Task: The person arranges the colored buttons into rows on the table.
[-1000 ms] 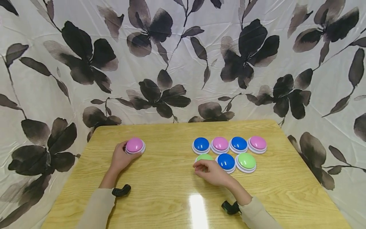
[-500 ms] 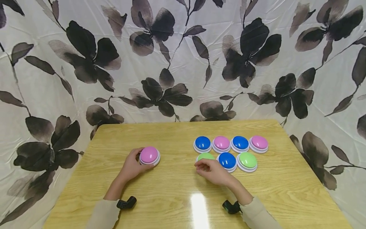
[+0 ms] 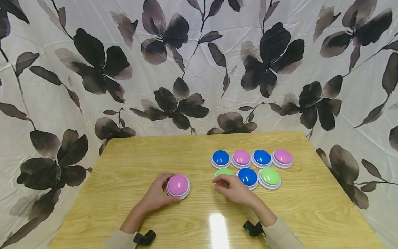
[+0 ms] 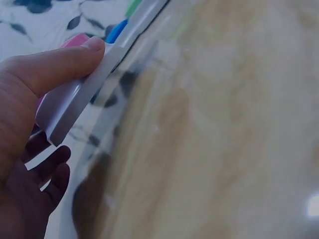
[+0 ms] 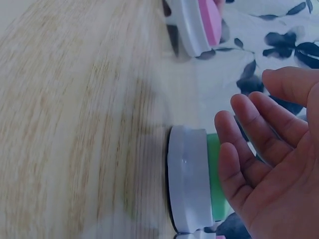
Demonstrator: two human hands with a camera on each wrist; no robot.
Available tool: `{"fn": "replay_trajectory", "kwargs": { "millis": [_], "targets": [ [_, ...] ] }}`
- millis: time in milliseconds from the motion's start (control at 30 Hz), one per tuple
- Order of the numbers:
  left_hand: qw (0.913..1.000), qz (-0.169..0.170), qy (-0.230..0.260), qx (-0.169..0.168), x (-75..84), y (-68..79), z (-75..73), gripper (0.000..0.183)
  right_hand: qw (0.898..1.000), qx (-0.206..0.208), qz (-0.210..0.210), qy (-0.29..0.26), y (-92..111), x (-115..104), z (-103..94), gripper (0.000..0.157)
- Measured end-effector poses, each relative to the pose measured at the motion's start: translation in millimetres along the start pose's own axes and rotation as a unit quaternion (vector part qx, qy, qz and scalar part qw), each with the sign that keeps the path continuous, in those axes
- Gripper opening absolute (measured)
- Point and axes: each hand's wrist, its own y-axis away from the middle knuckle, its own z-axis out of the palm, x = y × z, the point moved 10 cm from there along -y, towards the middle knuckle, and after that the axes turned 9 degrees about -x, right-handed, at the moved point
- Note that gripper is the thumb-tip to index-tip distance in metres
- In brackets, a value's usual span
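Observation:
A pink dome push button (image 3: 178, 184) with a white round base is held at its left side by my left hand (image 3: 155, 195). In the left wrist view the thumb (image 4: 75, 64) presses on the white base (image 4: 75, 97), which looks tilted and just off the table. My right hand (image 3: 233, 189) hovers with loosely bent fingers at the near side of a green push button (image 3: 223, 172), partly hiding it. The right wrist view shows nothing between those fingers (image 5: 244, 144), close beside the green dome (image 5: 215, 174). A blue push button (image 3: 247, 176) stands right of that hand.
At the front row's right end is another green push button (image 3: 269, 176). Behind, a row holds a blue (image 3: 221, 158), a pink (image 3: 241, 157), a blue (image 3: 261, 157) and a pink button (image 3: 282, 157). A floral cloth (image 3: 199, 69) hangs behind the wooden table (image 3: 140, 155).
My left hand has carried the pink button rightward and nearer to me, from the table's left side toward the middle. My right hand stays in about the same place.

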Motion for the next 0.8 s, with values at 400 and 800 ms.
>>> {"fn": "replay_trajectory", "kwargs": {
  "millis": [400,800],
  "targets": [
    [0.9976,0.021,0.025,-0.06,34.1,-8.4,34.3,0.083,1.0,0.01,-0.006,-0.001,3,-6,-7.5,0.024],
    [0.9936,0.055,0.026,-0.095,65.1,-21.6,56.1,0.085,1.0,0.011,-0.019,-0.004,8,-13,-5.1,0.046]
  ]
}}
